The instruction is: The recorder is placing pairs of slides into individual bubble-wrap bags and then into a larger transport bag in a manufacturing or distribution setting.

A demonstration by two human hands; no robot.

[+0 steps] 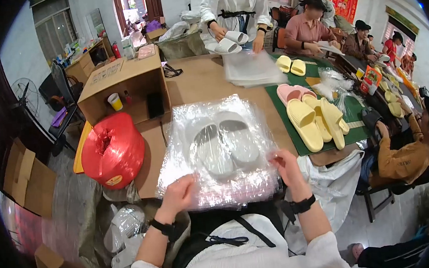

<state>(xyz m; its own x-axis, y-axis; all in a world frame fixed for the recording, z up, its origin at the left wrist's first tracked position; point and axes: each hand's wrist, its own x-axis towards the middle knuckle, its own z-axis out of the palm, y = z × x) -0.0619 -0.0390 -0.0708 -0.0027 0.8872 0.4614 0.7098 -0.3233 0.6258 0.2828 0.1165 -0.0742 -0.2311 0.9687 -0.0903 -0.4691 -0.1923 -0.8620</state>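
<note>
A pair of white slippers (228, 143) lies inside a clear plastic bag (183, 121) on top of a stack of similar bags at the near edge of the brown table (200, 82). My left hand (178, 193) pinches the bag's near left edge. My right hand (286, 164) grips the bag's near right corner. Both wrists wear black bands.
A big red spool of twine (113, 149) stands left of the bags, behind it an open cardboard box (119, 81). Yellow and pink slippers (314, 116) lie on a green mat at right. Other people handle slippers across the table and along the right side.
</note>
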